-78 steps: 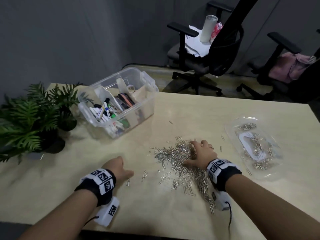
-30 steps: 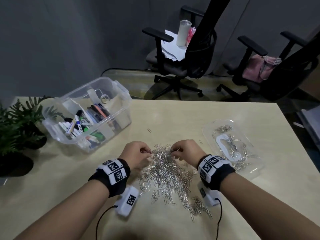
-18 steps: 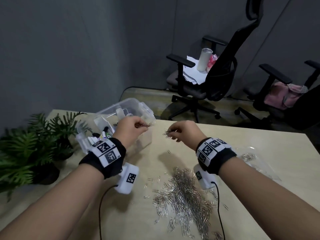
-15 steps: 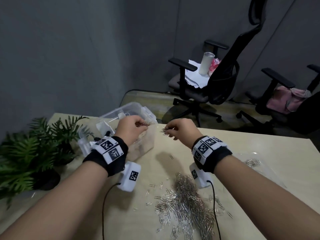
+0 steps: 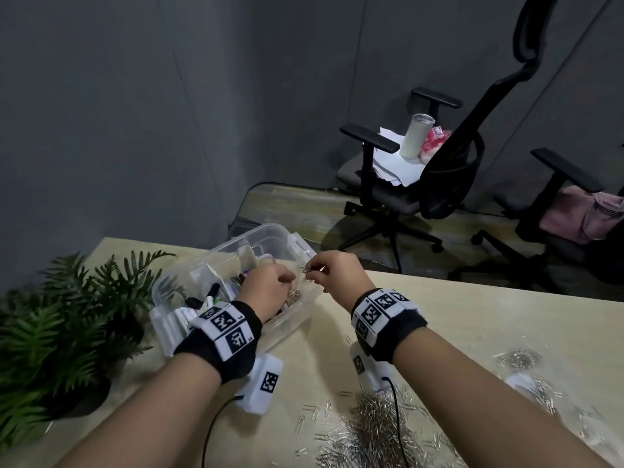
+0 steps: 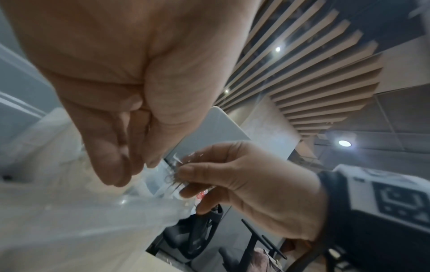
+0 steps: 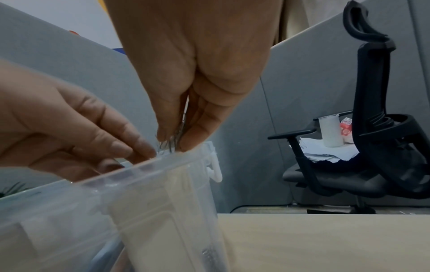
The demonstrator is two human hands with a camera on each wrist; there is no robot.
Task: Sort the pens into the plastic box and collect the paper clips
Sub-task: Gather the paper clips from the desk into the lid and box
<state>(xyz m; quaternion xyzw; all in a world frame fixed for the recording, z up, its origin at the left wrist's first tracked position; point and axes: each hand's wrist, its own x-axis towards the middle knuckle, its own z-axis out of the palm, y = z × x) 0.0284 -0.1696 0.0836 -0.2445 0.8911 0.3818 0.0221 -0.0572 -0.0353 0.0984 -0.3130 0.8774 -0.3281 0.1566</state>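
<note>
The clear plastic box [image 5: 293,319] stands at the table's back left with pens [image 5: 210,298] in its left compartments. My left hand [image 5: 287,281] hovers over the box's right compartment with fingers pointing down and relaxed; nothing shows between them in the left wrist view [image 6: 137,169]. A small clump of paper clips [image 5: 292,297] lies just under it inside the box. My right hand [image 5: 310,270] pinches a bunch of paper clips [image 7: 176,140] between thumb and fingers right above the box's rim [image 7: 149,165]. The big pile of paper clips [image 5: 371,430] lies on the table near me.
A potted fern [image 5: 50,332] stands left of the box. A clear plastic tray [image 5: 520,383] with more clips lies at the right. Loose clips [image 5: 314,413] are scattered beside the pile. Office chairs [image 5: 422,184] stand beyond the table's far edge.
Both hands lifted pinches of clips off the pile and carried them left and forward to the box. The left hand's clips have dropped into the box; the right hand still holds its bunch.
</note>
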